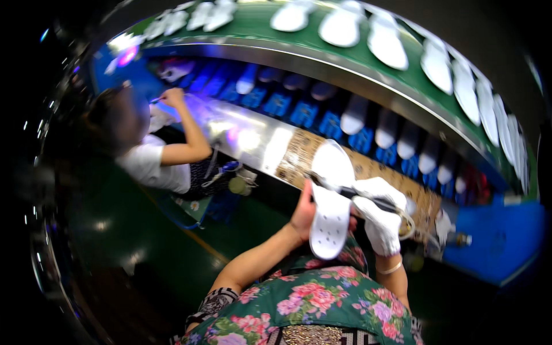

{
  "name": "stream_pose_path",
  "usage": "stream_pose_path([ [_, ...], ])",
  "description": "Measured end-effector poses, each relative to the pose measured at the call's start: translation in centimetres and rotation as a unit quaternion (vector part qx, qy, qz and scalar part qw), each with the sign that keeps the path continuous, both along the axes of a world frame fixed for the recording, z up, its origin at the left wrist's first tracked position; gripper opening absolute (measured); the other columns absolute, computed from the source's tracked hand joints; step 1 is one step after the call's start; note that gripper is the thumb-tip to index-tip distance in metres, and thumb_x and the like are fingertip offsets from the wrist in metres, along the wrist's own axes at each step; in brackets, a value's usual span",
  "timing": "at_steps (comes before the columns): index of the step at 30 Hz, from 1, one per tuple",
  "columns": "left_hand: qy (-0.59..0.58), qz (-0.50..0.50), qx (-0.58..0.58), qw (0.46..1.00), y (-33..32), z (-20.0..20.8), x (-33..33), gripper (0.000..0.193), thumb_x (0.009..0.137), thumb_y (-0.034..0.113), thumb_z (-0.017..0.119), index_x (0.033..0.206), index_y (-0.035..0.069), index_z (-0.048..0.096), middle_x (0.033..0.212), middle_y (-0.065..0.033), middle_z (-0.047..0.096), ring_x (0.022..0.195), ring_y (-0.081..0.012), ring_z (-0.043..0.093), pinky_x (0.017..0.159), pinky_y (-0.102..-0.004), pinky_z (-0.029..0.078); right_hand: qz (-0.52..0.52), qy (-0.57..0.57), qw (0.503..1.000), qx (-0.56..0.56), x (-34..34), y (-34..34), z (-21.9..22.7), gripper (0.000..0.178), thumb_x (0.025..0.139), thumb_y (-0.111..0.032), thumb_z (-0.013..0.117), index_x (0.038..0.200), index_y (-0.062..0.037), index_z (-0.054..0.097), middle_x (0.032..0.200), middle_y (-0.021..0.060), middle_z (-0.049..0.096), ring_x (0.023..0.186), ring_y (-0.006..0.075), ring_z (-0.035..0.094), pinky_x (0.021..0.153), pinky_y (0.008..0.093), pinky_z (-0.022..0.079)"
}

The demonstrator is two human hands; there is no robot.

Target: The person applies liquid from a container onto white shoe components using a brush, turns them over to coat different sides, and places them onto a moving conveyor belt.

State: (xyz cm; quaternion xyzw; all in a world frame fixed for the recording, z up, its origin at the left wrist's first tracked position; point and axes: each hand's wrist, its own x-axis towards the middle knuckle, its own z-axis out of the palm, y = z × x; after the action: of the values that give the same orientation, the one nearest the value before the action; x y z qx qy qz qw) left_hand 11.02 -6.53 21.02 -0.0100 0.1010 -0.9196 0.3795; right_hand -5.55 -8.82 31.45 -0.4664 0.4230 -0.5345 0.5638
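Note:
A white clog (329,223) with small holes in its toe is in my bare left hand (303,215), toe toward my body and heel part away from me. My fingers wrap around its side. My right hand (379,215), in a white knitted glove, closes around a dark, slender hand tool (347,191) with a pale cord (409,229) looping from it. The tool's far end lies across the clog's opening; whether it touches the clog I cannot tell.
A worktop with a patterned brown surface (368,167) runs ahead of me. Behind it stand rows of pale shoe parts on blue holders (330,123). Above, white soles (386,43) lie on a green conveyor belt (322,43). A co-worker (167,152) sits at left; a blue surface (497,238) is at right.

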Motion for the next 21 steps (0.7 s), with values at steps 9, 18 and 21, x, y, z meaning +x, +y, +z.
stream_pose_path([
  [9, -0.293, 0.119, -0.013, 0.949, 0.1, 3.6, -3.9, 0.091, 0.092, 0.078, 0.014, 0.147, 0.01, 0.036, 0.13, -0.011, 0.058, 0.116, -0.0264, 0.059, 0.099, -0.0406, 0.049, -0.093, 0.279, 0.911, -0.29, -2.0, -0.6, 1.4, 0.031, 0.073, -0.004, 0.077, 0.104, -0.0052, 0.074, 0.095, 0.0116, 0.072, 0.084, 0.0255, 0.069, 0.075, 0.0326, 0.055],
  [18, -0.411, 0.028, -0.11, 0.905, -0.1, 4.0, -3.5, 0.099, 0.087, 0.083, 0.012, 0.151, 0.009, 0.027, 0.144, -0.0137, 0.046, 0.13, -0.0271, 0.048, 0.11, -0.0414, 0.039, -0.026, 0.345, 0.897, -0.276, -0.9, 2.3, 0.3, 0.028, 0.076, 0.0, 0.074, 0.103, -0.0064, 0.073, 0.102, 0.0119, 0.071, 0.092, 0.0279, 0.067, 0.082, 0.0375, 0.052],
  [21, -0.364, 0.067, -0.094, 0.924, -0.2, 3.0, -2.9, 0.102, 0.085, 0.085, 0.011, 0.151, 0.009, 0.027, 0.143, -0.0144, 0.046, 0.127, -0.0281, 0.051, 0.105, -0.0421, 0.045, -0.019, 0.218, 0.955, -0.202, -1.5, 1.3, 0.8, 0.022, 0.075, 0.002, 0.075, 0.096, -0.004, 0.074, 0.1, 0.0126, 0.071, 0.088, 0.0242, 0.069, 0.077, 0.0338, 0.053],
])
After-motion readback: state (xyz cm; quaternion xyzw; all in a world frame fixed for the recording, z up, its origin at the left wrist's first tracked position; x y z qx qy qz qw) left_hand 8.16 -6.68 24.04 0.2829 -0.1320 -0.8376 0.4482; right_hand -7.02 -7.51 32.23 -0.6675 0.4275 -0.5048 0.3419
